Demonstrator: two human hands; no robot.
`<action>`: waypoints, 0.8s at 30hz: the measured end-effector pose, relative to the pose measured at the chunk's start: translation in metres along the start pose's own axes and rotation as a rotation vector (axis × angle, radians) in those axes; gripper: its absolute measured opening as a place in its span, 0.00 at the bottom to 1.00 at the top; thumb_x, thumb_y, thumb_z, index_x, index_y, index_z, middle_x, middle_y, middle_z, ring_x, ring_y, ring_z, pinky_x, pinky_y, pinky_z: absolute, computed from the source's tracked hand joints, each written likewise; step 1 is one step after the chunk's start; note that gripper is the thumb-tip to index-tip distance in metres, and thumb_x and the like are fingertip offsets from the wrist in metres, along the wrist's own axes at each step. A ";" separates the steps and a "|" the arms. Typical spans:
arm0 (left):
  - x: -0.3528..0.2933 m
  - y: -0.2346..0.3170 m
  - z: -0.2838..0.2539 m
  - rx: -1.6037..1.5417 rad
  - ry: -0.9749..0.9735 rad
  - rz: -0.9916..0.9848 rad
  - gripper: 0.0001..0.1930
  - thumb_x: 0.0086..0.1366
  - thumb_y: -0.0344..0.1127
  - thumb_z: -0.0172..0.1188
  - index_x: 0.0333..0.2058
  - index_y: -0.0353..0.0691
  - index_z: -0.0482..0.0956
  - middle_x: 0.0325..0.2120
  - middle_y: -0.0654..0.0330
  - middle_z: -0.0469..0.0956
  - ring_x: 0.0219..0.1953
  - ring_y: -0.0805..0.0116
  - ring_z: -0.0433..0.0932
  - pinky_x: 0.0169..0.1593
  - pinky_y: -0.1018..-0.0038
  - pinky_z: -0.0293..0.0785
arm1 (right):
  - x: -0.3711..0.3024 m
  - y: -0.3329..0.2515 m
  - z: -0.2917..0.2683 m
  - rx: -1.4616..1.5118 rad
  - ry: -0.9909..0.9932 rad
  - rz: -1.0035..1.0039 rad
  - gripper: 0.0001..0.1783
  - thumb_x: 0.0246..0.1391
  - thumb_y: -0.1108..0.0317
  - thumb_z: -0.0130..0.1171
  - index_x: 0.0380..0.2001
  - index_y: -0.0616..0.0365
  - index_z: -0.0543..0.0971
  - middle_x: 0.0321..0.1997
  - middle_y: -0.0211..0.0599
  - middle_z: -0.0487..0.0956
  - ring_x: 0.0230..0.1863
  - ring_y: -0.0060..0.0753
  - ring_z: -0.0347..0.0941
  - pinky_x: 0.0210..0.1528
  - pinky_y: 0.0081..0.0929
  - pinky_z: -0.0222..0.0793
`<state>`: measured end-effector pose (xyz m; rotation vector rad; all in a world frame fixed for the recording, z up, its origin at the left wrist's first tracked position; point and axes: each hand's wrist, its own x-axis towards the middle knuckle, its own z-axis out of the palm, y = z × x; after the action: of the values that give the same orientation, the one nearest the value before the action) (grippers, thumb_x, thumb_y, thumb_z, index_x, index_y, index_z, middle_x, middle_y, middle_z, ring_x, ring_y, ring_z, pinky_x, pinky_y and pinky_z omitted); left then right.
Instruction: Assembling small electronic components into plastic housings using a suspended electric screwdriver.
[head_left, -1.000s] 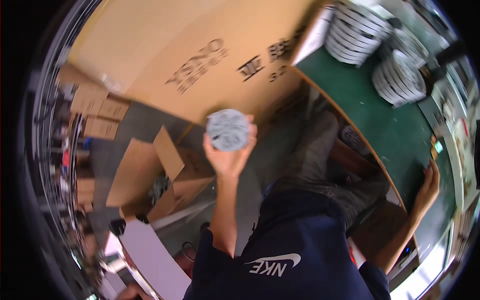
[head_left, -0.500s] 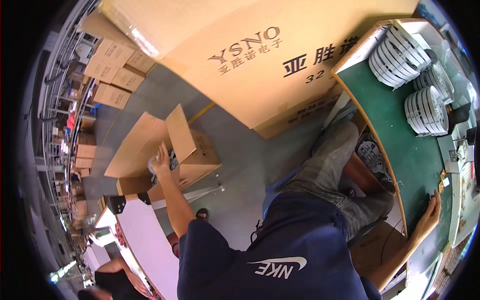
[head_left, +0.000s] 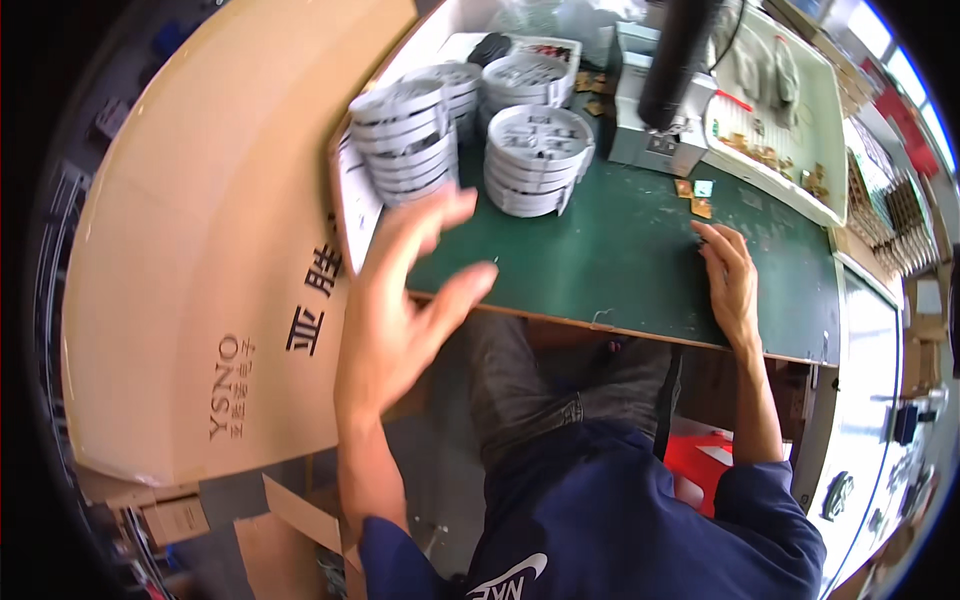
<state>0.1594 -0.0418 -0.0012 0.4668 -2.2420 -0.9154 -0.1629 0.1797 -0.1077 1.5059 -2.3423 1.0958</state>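
The left hand (head_left: 388, 335), spread and empty, could brush and topple the leftmost stack (head_left: 404, 132). The right hand's (head_left: 733, 288) grip I cannot tell.

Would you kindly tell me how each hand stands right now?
Left hand: open and empty.
Right hand: loosely curled over the green tabletop; whether it holds anything cannot be told.

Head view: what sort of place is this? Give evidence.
Probably a factory or assembly workshop: stacked round grey parts on a green workbench, a pale tray of small pieces and a large cardboard box suggest it.
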 end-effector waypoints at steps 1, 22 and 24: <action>0.036 -0.001 0.007 0.097 -0.017 0.081 0.32 0.61 0.35 0.75 0.62 0.35 0.73 0.62 0.47 0.74 0.62 0.57 0.75 0.61 0.68 0.72 | 0.000 -0.002 -0.003 -0.033 0.008 -0.035 0.19 0.66 0.78 0.53 0.57 0.58 0.80 0.53 0.46 0.79 0.50 0.38 0.77 0.52 0.27 0.72; 0.143 -0.008 0.043 0.456 -0.313 -0.129 0.45 0.52 0.50 0.76 0.62 0.29 0.69 0.56 0.38 0.76 0.60 0.46 0.76 0.64 0.60 0.72 | -0.010 -0.013 0.012 0.185 0.084 0.186 0.20 0.66 0.76 0.58 0.59 0.61 0.71 0.50 0.48 0.83 0.49 0.47 0.84 0.51 0.35 0.77; 0.118 0.000 0.038 0.443 -0.197 -0.025 0.43 0.52 0.46 0.76 0.62 0.31 0.69 0.57 0.40 0.75 0.60 0.45 0.75 0.64 0.59 0.71 | -0.011 -0.010 0.009 0.195 0.069 0.186 0.20 0.66 0.76 0.58 0.60 0.61 0.71 0.50 0.47 0.83 0.47 0.47 0.84 0.51 0.35 0.77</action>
<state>0.0487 -0.0874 0.0307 0.6236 -2.6337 -0.4859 -0.1465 0.1796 -0.1151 1.3023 -2.4270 1.4346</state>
